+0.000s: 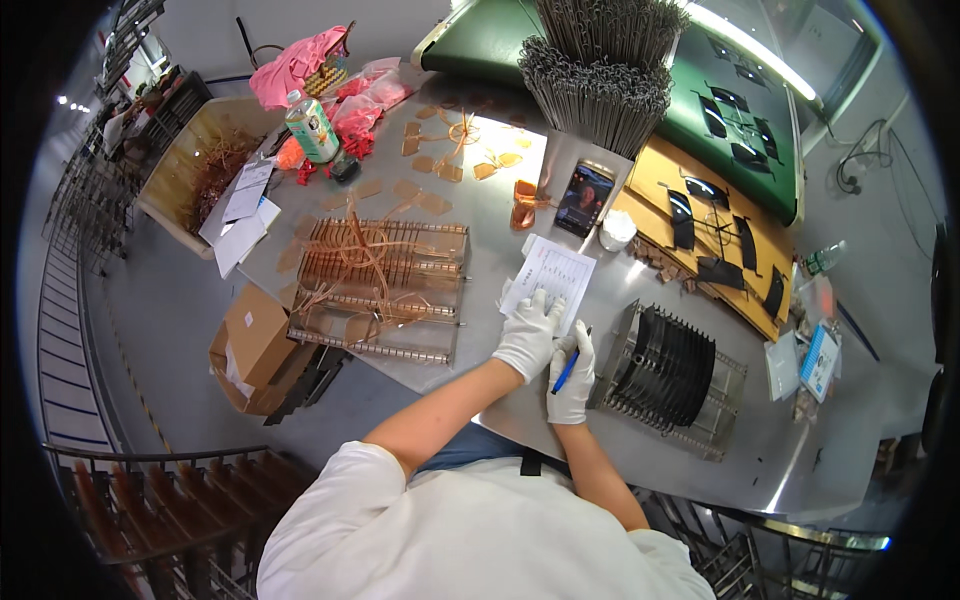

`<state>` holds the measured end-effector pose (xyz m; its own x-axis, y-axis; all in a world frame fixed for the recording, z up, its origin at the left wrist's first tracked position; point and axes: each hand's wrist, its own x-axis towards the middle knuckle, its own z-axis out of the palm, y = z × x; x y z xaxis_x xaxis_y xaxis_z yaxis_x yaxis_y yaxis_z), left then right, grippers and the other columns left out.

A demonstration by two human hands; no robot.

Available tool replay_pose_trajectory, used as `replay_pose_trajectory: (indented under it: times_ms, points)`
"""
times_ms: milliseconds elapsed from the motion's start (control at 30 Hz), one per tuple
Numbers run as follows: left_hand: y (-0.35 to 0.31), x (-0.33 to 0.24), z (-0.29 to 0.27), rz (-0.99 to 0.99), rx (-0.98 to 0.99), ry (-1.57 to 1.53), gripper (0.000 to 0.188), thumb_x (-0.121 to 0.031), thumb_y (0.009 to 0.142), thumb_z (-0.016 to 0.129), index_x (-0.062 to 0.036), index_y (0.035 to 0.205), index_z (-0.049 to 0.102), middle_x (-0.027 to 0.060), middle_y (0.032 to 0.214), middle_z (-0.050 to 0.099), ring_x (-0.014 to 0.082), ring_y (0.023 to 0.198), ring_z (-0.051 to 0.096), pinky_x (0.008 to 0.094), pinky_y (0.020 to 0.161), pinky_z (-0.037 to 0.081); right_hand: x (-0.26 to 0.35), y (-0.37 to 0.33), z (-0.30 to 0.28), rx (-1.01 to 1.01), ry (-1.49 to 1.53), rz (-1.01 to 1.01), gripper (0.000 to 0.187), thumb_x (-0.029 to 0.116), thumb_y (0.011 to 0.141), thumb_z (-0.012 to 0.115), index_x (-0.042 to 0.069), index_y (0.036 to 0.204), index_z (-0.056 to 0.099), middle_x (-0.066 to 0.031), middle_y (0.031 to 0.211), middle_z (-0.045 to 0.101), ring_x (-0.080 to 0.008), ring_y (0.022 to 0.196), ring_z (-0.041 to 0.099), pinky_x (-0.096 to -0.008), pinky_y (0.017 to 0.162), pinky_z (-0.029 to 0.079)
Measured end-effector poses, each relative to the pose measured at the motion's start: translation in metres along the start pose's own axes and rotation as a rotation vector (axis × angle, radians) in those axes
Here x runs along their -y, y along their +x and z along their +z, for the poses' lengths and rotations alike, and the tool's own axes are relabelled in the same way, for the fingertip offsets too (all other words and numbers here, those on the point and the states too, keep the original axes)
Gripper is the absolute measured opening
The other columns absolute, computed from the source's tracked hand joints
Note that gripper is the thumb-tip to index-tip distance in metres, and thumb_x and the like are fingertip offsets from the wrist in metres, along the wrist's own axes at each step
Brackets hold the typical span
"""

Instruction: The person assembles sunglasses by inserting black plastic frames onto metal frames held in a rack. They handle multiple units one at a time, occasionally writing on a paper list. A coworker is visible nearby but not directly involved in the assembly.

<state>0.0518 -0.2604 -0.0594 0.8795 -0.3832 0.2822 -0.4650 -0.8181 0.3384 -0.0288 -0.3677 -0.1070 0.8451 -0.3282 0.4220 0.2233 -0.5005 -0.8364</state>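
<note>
A sheet of paper with handwriting (556, 270) lies on the metal table in front of me. My left hand (528, 340), in a white glove, rests on the lower part of the sheet with its fingers stretched out. Just right of it, my right hand (570, 385), gloved too, is closed around a blue pen (566, 372). The pen slants beside the paper's lower right corner. Beyond the sheet stands a phone (583, 200) with a lit screen, and a small white tub (617, 230) is beside it.
Left is a wire rack (440, 300) of amber lens-like pieces; right, a rack of black curved pieces (668, 368). Bundled metal rods (600, 90) stand behind, near a green conveyor belt (735, 130). A bottle (312, 128) and cardboard box (262, 335) are at left.
</note>
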Motion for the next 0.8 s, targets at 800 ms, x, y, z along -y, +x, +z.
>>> replay_pose_trajectory:
  times_ms: [800]
  points:
    - [0.111, 0.025, -0.027, -0.040, 0.038, 0.236, 0.019, -0.013, 0.091, 0.058, -0.0129, 0.100, 0.074, 0.0147, 0.094, 0.071, 0.0330, 0.088, 0.073, 0.0481, 0.075, 0.058, 0.028, 0.006, -0.002, 0.108, -0.073, -0.009, 0.082, -0.008, 0.083, 0.057, 0.000, 0.159, 0.030, -0.0287, 0.150, 0.044, -0.0452, 0.139, 0.045, -0.0491, 0.119, 0.035]
